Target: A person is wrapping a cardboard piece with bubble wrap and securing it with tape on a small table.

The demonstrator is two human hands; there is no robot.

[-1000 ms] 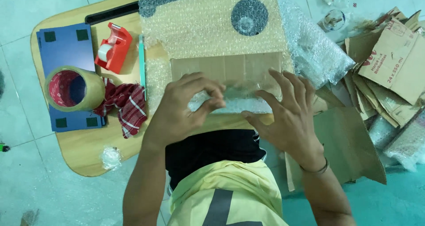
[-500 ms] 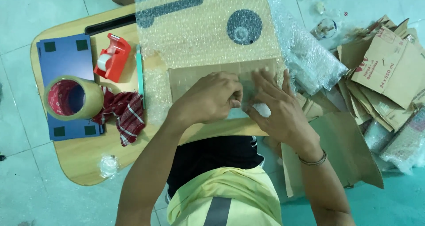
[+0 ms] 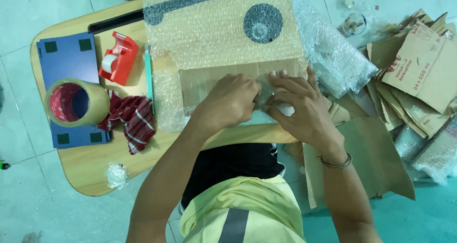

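The left hand [image 3: 228, 105] and right hand [image 3: 297, 107] press together on a small clear bubble-wrapped bundle [image 3: 281, 110]. It lies on a flat brown cardboard sheet [image 3: 204, 83]. Both hands are clamped on it.

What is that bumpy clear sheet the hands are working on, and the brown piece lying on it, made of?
The clear sheet looks like plastic bubble wrap: see-through, glossy, covered in small air pockets. The brown piece looks like matte cardboard, flat and stiff with straight cut edges. The left hand and right hand press together on it; what lies beneath their fingers is hidden.
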